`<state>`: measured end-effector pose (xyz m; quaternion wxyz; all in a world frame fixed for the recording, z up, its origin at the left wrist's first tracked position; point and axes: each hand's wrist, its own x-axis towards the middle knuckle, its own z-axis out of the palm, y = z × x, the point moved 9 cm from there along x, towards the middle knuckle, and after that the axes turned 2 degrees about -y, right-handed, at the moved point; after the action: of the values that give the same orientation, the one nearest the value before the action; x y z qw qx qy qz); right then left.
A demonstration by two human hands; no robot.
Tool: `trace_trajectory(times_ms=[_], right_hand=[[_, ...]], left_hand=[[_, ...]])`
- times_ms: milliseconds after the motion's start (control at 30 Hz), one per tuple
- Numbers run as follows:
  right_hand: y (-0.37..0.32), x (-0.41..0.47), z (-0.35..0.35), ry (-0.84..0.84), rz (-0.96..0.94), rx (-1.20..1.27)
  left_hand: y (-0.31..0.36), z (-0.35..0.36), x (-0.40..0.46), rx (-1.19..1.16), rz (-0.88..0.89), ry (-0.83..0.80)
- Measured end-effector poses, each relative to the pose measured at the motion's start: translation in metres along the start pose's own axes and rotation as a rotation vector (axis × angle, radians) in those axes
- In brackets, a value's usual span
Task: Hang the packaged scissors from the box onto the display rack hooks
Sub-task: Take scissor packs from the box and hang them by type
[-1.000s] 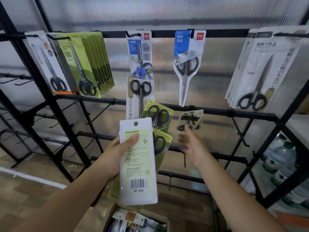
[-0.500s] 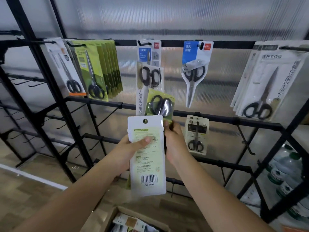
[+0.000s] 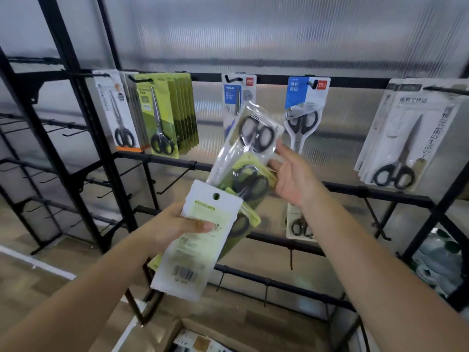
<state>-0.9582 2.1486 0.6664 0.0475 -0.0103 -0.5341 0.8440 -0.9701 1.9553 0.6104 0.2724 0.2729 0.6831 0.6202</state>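
Note:
My left hand (image 3: pixel 175 224) grips a fan of packaged scissors. The front pack (image 3: pixel 198 245) shows its white back and a barcode, and green packs (image 3: pixel 250 181) spread out behind it. My right hand (image 3: pixel 291 179) pinches the lower edge of the topmost pack, a clear pack of black-handled scissors (image 3: pixel 253 133) that tilts up to the right in front of the rack's top row. The black display rack (image 3: pixel 279 78) carries hung packs along its top rail. The open cardboard box (image 3: pixel 193 336) sits on the floor below my arms.
On the top rail hang a white pack (image 3: pixel 119 118), a green stack (image 3: pixel 165 118), a blue HOME pack (image 3: pixel 234 94), a blue pack (image 3: pixel 305 105) and white packs (image 3: pixel 406 138). A small pack (image 3: pixel 299 222) hangs lower down. Bare hooks (image 3: pixel 175 179) jut out at the left. Water bottles (image 3: pixel 441 265) stand at the lower right.
My right hand left the small hung pack, came to the fan and took the clear pack, which now tilts up and right. My left hand has tipped the fan to the right.

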Motion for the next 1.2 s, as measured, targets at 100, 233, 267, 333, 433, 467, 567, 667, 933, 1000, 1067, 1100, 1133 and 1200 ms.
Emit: trace_trajectory(times_ms=[100, 233, 267, 333, 433, 467, 567, 667, 933, 1000, 1067, 1100, 1133, 1200], right_hand=[[-0.01, 0.002, -0.005, -0.013, 0.06, -0.222], [-0.009, 0.001, -0.02, 0.094, 0.027, -0.262], [-0.006, 0.0, -0.023, 0.127, 0.018, -0.23], [-0.001, -0.002, -0.029, 0.172, 0.007, -0.176], [0.001, -0.008, -0.041, 0.227, -0.02, -0.067], [0.001, -0.009, -0.046, 0.244, -0.032, -0.03], [0.002, -0.015, -0.051, 0.273, -0.054, 0.029], [-0.002, -0.02, -0.06, 0.35, -0.083, 0.106], [-0.004, -0.046, -0.063, 0.409, -0.202, 0.555], [0.005, -0.05, -0.045, 0.344, -0.208, 0.626], [0.019, -0.052, -0.026, 0.287, -0.191, 0.617], [0.029, -0.053, -0.016, 0.268, -0.171, 0.6], [0.04, -0.054, -0.007, 0.258, -0.143, 0.587], [0.061, -0.055, 0.007, 0.261, -0.089, 0.593]], left_hand=[[-0.002, 0.0, -0.007, 0.067, -0.022, -0.035], [-0.001, 0.0, -0.012, 0.094, -0.014, -0.042], [-0.001, -0.001, -0.012, 0.097, -0.015, -0.04], [0.001, -0.003, -0.012, 0.103, -0.014, -0.034], [0.005, -0.014, -0.015, 0.068, 0.003, -0.003], [0.006, -0.019, -0.016, 0.055, 0.009, 0.016], [0.007, -0.024, -0.018, 0.06, 0.014, 0.026], [0.008, -0.025, -0.019, 0.055, 0.012, 0.012], [0.007, -0.053, -0.02, -0.233, 0.064, 0.312], [0.007, -0.051, -0.017, -0.315, 0.079, 0.414], [0.006, -0.047, -0.014, -0.398, 0.076, 0.489], [0.006, -0.045, -0.013, -0.441, 0.076, 0.524], [0.007, -0.043, -0.011, -0.482, 0.085, 0.548], [0.012, -0.036, -0.009, -0.541, 0.12, 0.539]])
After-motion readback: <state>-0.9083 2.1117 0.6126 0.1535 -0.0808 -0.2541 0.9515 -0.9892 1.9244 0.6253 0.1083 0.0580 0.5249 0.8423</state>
